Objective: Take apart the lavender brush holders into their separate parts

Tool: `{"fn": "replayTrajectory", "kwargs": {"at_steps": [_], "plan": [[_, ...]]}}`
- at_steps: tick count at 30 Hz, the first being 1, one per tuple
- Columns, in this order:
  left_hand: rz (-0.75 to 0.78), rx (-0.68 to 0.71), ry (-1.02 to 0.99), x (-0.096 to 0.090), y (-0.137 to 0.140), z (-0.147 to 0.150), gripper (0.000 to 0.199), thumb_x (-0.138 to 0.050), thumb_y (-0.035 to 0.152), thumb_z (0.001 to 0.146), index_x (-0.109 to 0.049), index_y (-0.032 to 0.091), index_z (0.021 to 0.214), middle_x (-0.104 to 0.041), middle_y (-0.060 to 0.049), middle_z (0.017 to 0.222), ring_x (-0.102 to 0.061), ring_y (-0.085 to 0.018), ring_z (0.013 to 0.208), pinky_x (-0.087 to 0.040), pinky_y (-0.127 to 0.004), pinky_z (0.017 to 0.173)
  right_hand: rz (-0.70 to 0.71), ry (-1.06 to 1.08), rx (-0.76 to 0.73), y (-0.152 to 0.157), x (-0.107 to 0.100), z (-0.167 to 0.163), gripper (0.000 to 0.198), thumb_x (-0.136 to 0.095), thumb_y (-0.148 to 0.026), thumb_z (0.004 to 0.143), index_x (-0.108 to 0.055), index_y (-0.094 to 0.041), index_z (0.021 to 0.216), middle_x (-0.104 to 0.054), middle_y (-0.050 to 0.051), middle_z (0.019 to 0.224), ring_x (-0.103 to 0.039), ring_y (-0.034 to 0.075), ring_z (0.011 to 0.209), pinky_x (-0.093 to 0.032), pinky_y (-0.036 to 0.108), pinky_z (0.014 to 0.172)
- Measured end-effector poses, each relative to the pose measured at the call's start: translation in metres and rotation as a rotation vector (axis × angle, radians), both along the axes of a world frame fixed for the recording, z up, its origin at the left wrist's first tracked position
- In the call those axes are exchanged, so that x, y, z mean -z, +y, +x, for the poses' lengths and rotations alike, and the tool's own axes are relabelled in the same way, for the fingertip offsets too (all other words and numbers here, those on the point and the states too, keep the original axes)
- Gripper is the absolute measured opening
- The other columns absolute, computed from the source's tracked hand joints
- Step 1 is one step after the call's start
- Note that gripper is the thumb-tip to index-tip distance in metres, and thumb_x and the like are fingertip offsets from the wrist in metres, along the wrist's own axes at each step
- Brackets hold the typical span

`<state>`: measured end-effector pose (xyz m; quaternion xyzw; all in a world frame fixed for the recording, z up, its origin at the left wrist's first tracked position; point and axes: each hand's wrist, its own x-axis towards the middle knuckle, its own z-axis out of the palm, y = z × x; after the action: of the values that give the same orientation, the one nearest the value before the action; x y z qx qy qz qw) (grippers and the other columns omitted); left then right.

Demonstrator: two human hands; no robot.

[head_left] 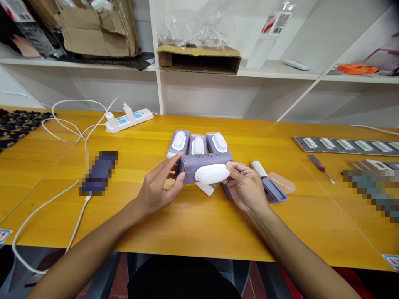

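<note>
Above the table I hold a purple plastic case [190,163] with a white oval, ribbed, brush-like piece [212,173] on the side towards me. My left hand [160,182] grips its left end between thumb and fingers. At the other end, my right hand [246,182] pinches the right tip of the white piece where it meets the case. Just behind stand similar purple cases with white oval pieces: a left one [178,142], a middle one [198,144] and a right one [219,143]. A white flat part [205,189] shows partly below the held case.
Right of my right hand lie an opened purple case [274,190], a clear lid [283,182] and a white cylinder [258,168]. Farther right are a screwdriver [321,167] and a long strip [352,145] of white pieces. A phone [99,172], cables and a power strip [131,120] occupy the left.
</note>
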<state>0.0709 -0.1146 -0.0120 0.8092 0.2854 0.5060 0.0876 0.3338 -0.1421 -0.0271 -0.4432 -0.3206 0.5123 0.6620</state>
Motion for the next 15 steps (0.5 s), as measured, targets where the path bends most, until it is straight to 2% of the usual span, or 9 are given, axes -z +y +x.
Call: {"fn": "replayTrajectory", "kwargs": {"at_steps": [3, 7, 11, 15], "plan": [[0.061, -0.006, 0.044, 0.0003, 0.0006, -0.0005, 0.057, -0.068, 0.019, 0.105, -0.060, 0.021, 0.160, -0.083, -0.011, 0.126, -0.083, -0.018, 0.098, -0.075, -0.029, 0.087, -0.006, -0.008, -0.001, 0.0001, -0.0004, 0.0010, 0.039, -0.104, -0.048, 0.069, -0.077, -0.021, 0.076, -0.074, 0.001, 0.076, -0.068, 0.017, 0.066, -0.066, 0.035, 0.063], [0.005, 0.027, 0.017, -0.0029, -0.0009, 0.0018, 0.055, -0.072, 0.020, 0.103, -0.061, 0.021, 0.157, -0.083, -0.011, 0.122, -0.082, -0.017, 0.094, -0.075, -0.027, 0.080, 0.018, -0.054, 0.003, -0.0009, -0.0021, 0.0012, 0.038, -0.102, -0.050, 0.073, -0.077, -0.021, 0.077, -0.072, 0.000, 0.073, -0.066, 0.016, 0.063, -0.064, 0.034, 0.062], [-0.175, 0.044, -0.066, -0.0045, -0.0020, 0.0036, 0.049, -0.078, 0.024, 0.099, -0.066, 0.019, 0.146, -0.081, -0.011, 0.119, -0.080, -0.018, 0.093, -0.073, -0.026, 0.075, 0.039, -0.121, 0.008, -0.0030, -0.0020, 0.0000, 0.037, -0.097, -0.052, 0.080, -0.077, -0.022, 0.078, -0.072, 0.001, 0.072, -0.066, 0.016, 0.064, -0.061, 0.032, 0.062], [-0.410, 0.101, -0.162, -0.0046, 0.0002, 0.0022, 0.044, -0.082, 0.024, 0.094, -0.070, 0.023, 0.136, -0.076, -0.012, 0.130, -0.075, -0.022, 0.115, -0.073, -0.029, 0.082, 0.037, -0.114, 0.034, -0.0034, 0.0004, -0.0021, 0.036, -0.098, -0.053, 0.079, -0.079, -0.022, 0.080, -0.074, 0.001, 0.074, -0.069, 0.018, 0.067, -0.063, 0.036, 0.066]]}}
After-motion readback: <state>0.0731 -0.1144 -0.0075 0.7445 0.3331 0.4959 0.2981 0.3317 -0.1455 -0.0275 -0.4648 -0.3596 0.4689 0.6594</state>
